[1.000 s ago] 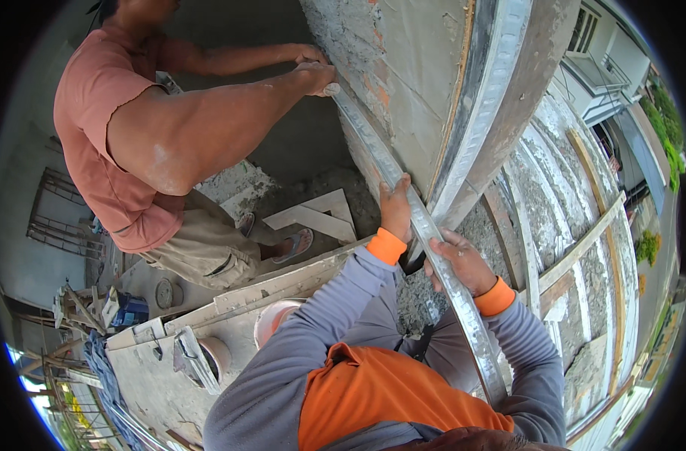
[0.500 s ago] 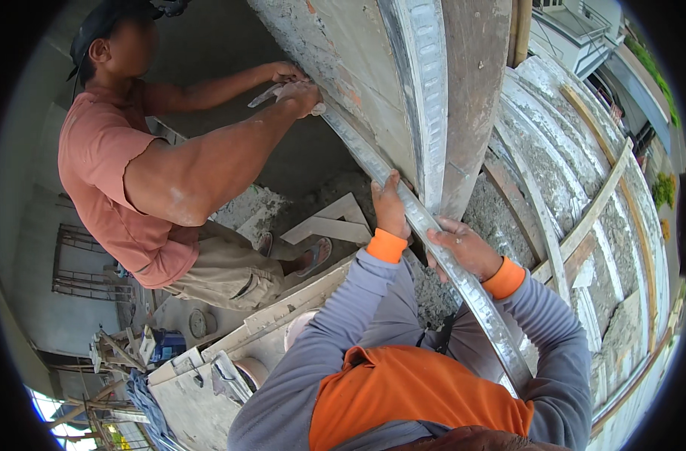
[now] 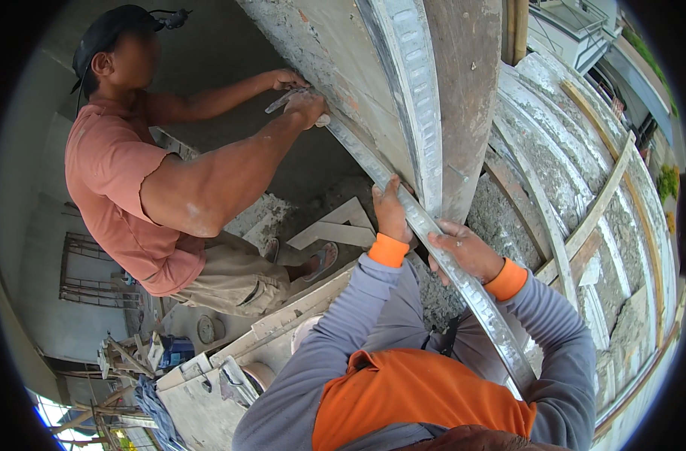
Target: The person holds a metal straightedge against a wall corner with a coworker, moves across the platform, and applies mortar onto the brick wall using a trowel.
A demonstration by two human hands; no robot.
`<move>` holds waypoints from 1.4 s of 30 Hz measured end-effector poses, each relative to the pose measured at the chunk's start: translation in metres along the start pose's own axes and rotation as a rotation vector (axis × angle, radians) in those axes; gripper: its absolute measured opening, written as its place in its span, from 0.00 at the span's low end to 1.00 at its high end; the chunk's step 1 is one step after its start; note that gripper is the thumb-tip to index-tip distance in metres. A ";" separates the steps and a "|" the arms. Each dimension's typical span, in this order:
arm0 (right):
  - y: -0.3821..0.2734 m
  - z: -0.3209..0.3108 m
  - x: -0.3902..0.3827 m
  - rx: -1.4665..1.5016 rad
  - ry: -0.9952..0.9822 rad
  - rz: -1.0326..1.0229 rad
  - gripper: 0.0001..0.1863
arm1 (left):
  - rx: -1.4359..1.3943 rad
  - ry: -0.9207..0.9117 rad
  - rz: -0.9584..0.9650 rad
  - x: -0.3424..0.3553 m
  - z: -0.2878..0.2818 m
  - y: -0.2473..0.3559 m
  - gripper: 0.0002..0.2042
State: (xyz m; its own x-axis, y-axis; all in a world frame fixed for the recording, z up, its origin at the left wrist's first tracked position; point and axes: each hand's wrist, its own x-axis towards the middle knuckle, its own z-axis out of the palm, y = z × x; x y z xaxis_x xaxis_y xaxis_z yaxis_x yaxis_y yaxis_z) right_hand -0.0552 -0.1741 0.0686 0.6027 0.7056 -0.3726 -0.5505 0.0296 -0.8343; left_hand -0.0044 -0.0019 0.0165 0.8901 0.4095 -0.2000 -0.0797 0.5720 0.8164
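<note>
A long metal channel (image 3: 478, 299) slants from the wall at upper middle down past my right arm. My left hand (image 3: 392, 212) grips it near the wall's lower corner, fingers closed round its edge. A little lower along it, my right hand (image 3: 465, 252) is closed on the same channel, thumb on the top face. At the far end a co-worker (image 3: 132, 180) in a salmon shirt has both hands against the channel and wall edge. One of those hands (image 3: 305, 109) also has crumpled clear plastic in it. A second metal strip (image 3: 412, 83) runs along the wall's corner.
A wooden board (image 3: 467, 98) stands beside the corner strip. On the right lie a mortar-smeared curved surface (image 3: 542, 150) and crossed wooden battens (image 3: 591, 214). Lower left holds a plank platform (image 3: 208, 398), a bucket (image 3: 260, 376) and a blue container (image 3: 176, 352). A wooden frame piece (image 3: 343, 225) lies near the co-worker's feet.
The view has shifted slightly, so the co-worker appears a little lower and to the right. Both my hands keep their hold on the metal channel.
</note>
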 end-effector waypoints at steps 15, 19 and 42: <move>0.001 0.000 0.001 0.033 -0.023 -0.004 0.19 | -0.039 0.014 0.014 -0.004 0.006 0.002 0.07; 0.000 0.000 0.001 0.045 -0.023 0.009 0.20 | -0.068 0.004 0.001 -0.002 0.006 0.001 0.06; 0.003 -0.002 0.003 0.027 -0.023 0.003 0.20 | 0.026 0.014 0.002 -0.006 0.005 0.006 0.09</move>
State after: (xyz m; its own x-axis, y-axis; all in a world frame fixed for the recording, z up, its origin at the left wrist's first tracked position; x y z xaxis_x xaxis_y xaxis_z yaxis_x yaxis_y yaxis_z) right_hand -0.0541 -0.1735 0.0647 0.5881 0.7217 -0.3651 -0.5674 0.0465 -0.8221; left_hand -0.0079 -0.0045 0.0255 0.8837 0.4205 -0.2058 -0.0693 0.5523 0.8308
